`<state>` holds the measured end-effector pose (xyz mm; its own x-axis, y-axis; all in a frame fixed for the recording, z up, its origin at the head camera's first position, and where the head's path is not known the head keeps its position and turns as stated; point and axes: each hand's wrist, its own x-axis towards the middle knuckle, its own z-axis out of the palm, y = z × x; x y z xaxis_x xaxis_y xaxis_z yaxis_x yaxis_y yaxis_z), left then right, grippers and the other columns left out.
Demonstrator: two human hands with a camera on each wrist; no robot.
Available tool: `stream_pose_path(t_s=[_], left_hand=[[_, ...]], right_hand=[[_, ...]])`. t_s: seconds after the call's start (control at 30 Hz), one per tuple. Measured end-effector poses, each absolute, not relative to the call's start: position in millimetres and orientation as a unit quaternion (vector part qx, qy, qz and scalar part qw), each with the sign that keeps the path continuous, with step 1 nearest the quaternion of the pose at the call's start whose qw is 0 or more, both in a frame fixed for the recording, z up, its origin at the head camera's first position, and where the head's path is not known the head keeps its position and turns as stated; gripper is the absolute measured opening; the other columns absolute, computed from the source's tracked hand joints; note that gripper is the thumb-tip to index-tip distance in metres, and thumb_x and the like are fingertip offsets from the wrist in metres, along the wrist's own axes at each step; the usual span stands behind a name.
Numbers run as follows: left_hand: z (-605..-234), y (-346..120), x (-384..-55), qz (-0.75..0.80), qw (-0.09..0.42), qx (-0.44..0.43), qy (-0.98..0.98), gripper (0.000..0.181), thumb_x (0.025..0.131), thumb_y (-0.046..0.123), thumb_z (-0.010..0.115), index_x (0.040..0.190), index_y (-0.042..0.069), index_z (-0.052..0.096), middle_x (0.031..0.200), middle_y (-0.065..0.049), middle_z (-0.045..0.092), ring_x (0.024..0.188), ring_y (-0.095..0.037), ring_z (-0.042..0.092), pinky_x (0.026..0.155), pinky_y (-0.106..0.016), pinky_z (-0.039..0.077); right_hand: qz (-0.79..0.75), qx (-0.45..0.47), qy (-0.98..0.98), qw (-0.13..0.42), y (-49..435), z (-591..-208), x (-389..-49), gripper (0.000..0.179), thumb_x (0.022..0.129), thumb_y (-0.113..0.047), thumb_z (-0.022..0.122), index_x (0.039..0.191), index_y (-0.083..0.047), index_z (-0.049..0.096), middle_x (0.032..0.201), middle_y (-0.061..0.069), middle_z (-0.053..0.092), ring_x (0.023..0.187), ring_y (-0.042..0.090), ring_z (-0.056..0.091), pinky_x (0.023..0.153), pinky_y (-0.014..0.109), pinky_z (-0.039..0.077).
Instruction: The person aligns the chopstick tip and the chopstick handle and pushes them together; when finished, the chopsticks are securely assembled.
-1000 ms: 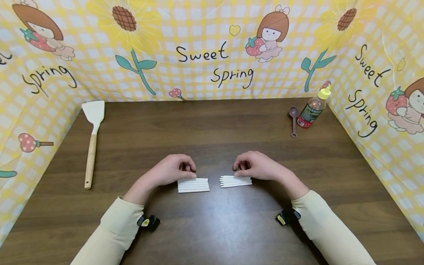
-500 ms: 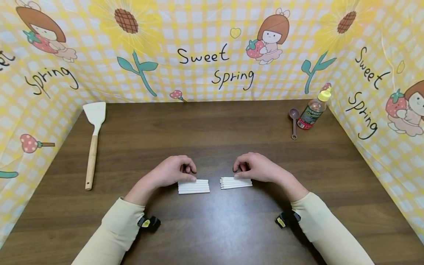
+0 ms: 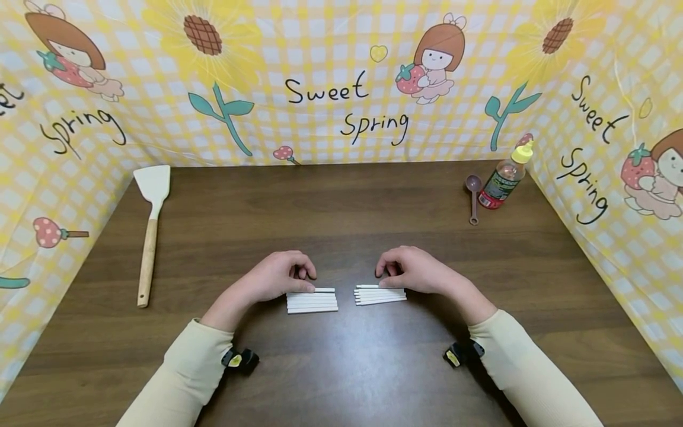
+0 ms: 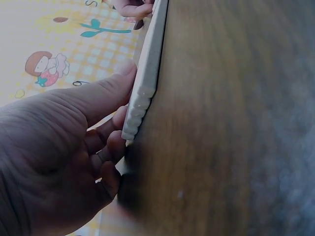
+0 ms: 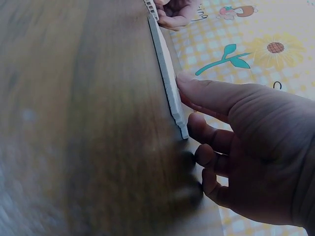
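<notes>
Right of wooden-handled spatula (image 3: 150, 237), left hand (image 3: 280, 276) is pinching nearer row's white edge stick (image 3: 325, 290), right hand (image 3: 415, 271) pinching farther row's edge stick (image 3: 368, 286).

Looks like a screened tabletop booth: has a wood-grain worktop (image 3: 341, 213) closed in along far, left and right edges by checked "Sweet Spring" cloth (image 3: 320, 136). Takes a kitchen note from a spatula (image 3: 150, 243) by the far left corner, spoon (image 3: 473, 198) and bottle (image 3: 501, 182) by the far right.

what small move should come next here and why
Probably ease the far white stick away from the left row: the left hand is at that edge, fingers curled, thumb at the stick. The right hand sits likewise at the right row.
</notes>
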<state>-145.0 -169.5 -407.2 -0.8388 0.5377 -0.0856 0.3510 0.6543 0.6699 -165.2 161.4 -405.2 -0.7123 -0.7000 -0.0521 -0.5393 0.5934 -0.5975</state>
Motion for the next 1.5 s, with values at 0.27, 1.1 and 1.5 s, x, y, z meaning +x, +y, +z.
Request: stream_pose_path(t_s=[0.27,1.1,1.5], left_hand=[[-407.7,-170.0,-144.6,0.337,0.135,0.250,0.898,0.013,0.086,0.017,0.082,0.092,0.016,0.071,0.080,0.006,0.056,0.074,-0.012,0.052,0.071,-0.031,0.043],[-404.9,-168.1,-143.5,0.318,0.122,0.256,0.905,0.015,0.084,0.016,0.084,0.085,0.018,0.070,0.079,0.008,0.057,0.075,-0.011,0.053,0.070,-0.030,0.045],[-403.9,-167.5,-142.9,0.299,0.108,0.259,0.912,0.016,0.084,0.012,0.083,0.081,0.019,0.069,0.077,0.008,0.056,0.072,-0.009,0.052,0.069,-0.029,0.045]], right_hand=[[-0.280,-0.350,0.884,0.134,160.3,-405.2,-164.5,0.008,0.090,-0.021,0.078,0.092,-0.020,0.071,0.069,-0.012,0.053,0.067,0.007,0.051,0.069,0.030,0.044],[-0.305,-0.359,0.874,0.116,163.1,-408.6,-164.2,0.011,0.087,-0.016,0.081,0.086,-0.021,0.071,0.075,-0.010,0.054,0.070,0.008,0.052,0.067,0.028,0.044],[-0.279,-0.361,0.883,0.104,161.6,-408.5,-165.0,0.013,0.089,-0.015,0.078,0.082,-0.019,0.068,0.078,-0.011,0.055,0.073,0.006,0.052,0.069,0.027,0.045]])
